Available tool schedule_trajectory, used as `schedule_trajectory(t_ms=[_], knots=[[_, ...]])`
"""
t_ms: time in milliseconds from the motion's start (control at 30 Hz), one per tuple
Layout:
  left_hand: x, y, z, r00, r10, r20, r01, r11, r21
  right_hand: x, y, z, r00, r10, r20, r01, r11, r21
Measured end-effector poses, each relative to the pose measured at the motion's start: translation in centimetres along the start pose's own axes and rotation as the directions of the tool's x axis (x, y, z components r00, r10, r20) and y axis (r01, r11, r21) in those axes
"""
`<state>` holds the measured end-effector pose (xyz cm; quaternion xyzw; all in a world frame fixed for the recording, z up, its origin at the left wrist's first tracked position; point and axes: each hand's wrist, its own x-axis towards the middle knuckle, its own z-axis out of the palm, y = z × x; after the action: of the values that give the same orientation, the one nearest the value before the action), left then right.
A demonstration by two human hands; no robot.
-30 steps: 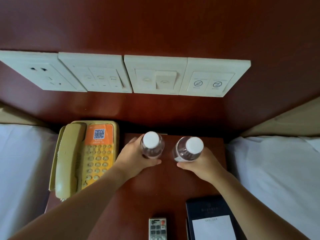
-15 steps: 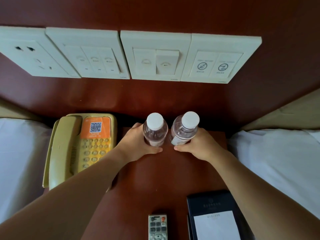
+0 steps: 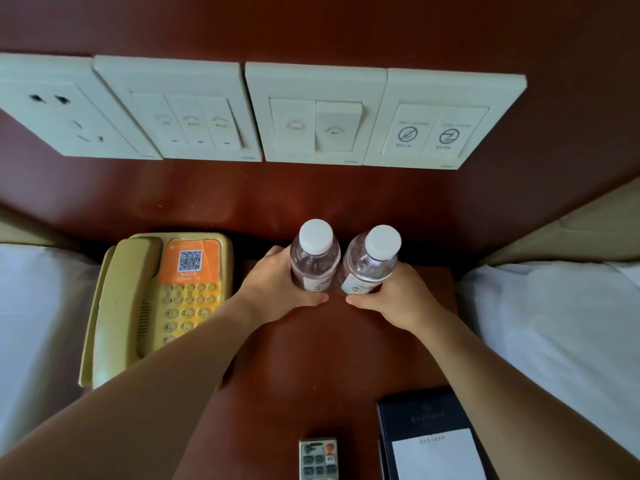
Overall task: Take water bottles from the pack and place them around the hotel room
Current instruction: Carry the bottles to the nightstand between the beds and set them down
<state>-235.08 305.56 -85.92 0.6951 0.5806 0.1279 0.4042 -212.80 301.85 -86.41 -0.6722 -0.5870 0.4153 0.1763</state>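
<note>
- Standing side by side at the back of the nightstand (image 3: 311, 358), the left bottle (image 3: 314, 261) and the right bottle (image 3: 369, 263) were very close, maybe touching, but I could not tell for sure.
- Each bottle was clear plastic with a white cap and a paper label low down. Both looked full, so they were likely a bit heavy for their size.
- The thin plastic would probably give a little if squeezed hard. It looked smooth, so it might slip from a loose hold.
- The best place to hold seemed to be the wide middle, near the label, not the small cap.
- The left hand (image 3: 277, 292) was wrapped around the lower part of the left bottle, thumb in front.
- The right hand (image 3: 398, 299) was wrapped around the lower part of the right bottle the same way.
- I could not tell if the bottoms were resting on the wood yet.
- A yellow phone (image 3: 152, 306) sat just to the left. A remote (image 3: 318, 459) and a dark notepad holder (image 3: 429, 441) lay nearer the person. White bedding (image 3: 554, 323) was on both sides.
- Wall switches (image 3: 315, 112) were above.
</note>
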Motion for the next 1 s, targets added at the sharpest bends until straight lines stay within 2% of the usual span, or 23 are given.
schedule_trajectory(t_ms=[300, 500, 833, 1000], knots=[[-0.7, 0.8, -0.2, 0.999, -0.030, 0.022, 0.030, 0.999, 0.015, -0.4, -0.2, 0.1, 0.998, 0.042, 0.037, -0.045, 0.994, 0.099], [-0.6, 0.7, 0.4, 0.998, -0.054, -0.031, 0.054, 0.998, 0.008, -1.2, -0.9, 0.7, 0.996, 0.049, -0.069, -0.039, 0.990, 0.138], [-0.3, 0.6, 0.9, 0.997, -0.068, -0.023, 0.070, 0.994, 0.081, -1.4, -1.6, 0.2, 0.997, 0.014, -0.073, -0.010, 0.998, 0.065], [-0.2, 0.6, 0.7, 0.998, -0.068, -0.010, 0.069, 0.995, 0.071, -0.9, -0.7, 0.2, 1.000, 0.012, -0.014, -0.010, 0.995, 0.102]])
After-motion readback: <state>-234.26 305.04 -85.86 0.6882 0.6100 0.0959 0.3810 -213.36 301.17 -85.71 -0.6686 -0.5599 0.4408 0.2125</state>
